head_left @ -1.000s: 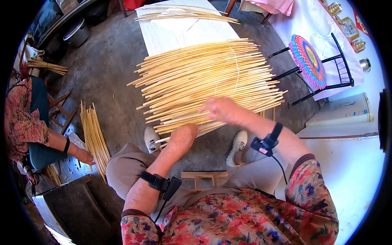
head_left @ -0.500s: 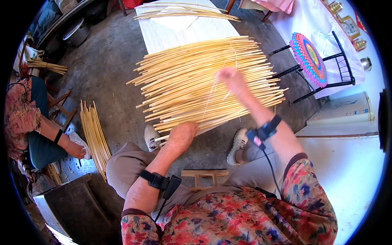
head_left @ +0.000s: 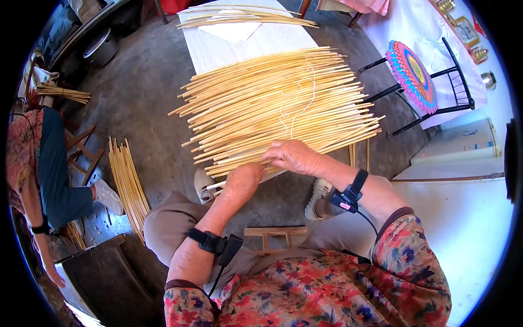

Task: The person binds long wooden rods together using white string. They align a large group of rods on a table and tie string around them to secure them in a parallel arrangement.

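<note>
Many pale yellow plant stalks (head_left: pixel 272 103) lie side by side on a white board (head_left: pixel 212 46) in front of me. At their near edge my left hand (head_left: pixel 243 181) is closed, its fingertips around the ends of the nearest stalks. Right beside it, my right hand (head_left: pixel 292 156) is bent into a pinch at the same edge. A thin white string (head_left: pixel 312 95) trails loosely over the stalks and runs down to my right hand. Fingers hide the exact spot where string and stalk meet.
More stalks (head_left: pixel 248 17) lie across the board's far end. A stalk bundle (head_left: pixel 126 185) is on the floor at left, near a person's shoe (head_left: pixel 109 197). A black chair with a colourful round cushion (head_left: pixel 412 76) stands at right; a small wooden stool (head_left: pixel 275 234) is below me.
My right hand has come down from above the stalks to beside my left hand, and the string now lies slack. The person at left has leaned, their arm reaching lower.
</note>
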`<state>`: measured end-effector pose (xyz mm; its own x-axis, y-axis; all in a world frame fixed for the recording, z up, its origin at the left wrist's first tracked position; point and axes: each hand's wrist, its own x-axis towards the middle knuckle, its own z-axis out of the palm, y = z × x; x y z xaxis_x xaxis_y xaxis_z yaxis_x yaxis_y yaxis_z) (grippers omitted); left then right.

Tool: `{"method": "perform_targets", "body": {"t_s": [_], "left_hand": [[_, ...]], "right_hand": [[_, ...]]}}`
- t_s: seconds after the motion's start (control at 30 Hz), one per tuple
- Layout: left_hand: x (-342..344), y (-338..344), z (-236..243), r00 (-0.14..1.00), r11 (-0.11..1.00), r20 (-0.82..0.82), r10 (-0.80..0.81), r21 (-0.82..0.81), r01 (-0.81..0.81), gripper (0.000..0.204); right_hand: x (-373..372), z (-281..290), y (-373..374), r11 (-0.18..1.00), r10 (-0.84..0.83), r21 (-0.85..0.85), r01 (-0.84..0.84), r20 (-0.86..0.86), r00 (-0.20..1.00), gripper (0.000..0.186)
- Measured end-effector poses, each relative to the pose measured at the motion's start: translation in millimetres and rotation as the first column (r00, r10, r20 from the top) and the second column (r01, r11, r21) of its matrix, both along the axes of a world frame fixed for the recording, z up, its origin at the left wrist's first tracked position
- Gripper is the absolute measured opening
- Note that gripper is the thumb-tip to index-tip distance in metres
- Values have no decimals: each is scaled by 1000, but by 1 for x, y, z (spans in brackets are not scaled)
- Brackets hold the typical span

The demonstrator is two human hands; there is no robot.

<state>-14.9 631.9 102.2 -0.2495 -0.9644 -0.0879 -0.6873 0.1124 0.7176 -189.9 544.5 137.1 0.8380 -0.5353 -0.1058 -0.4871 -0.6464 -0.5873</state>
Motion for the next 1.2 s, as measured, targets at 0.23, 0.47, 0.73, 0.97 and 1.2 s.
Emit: {"method": "perform_targets", "body": {"t_s": [0.23, 0.47, 0.73, 0.97, 1.2], "left_hand": [[0, 1, 2, 1000, 1000, 14, 23, 13, -23, 20], [-1, -1, -2, 999, 1000, 38, -25, -5, 26, 21], [0, -1, -4, 999, 998, 40, -37, -45, 39, 20], [-5, 7, 1, 987, 987, 155, -34, -150, 58, 9], [-15, 19, 12, 965, 959, 262, 23, -279, 53, 6]], "right_hand": [[0, -10, 1, 997, -34, -63, 35, 12, 999, 7], [5, -4, -29, 743, -655, 443, 502, 329, 680, 14], [-3, 25, -80, 356, -904, 870, 340, 228, 361, 9], [7, 27, -72, 338, -897, 901, 271, 221, 384, 11], [2, 31, -40, 351, -888, 897, 268, 228, 400, 12]]}}
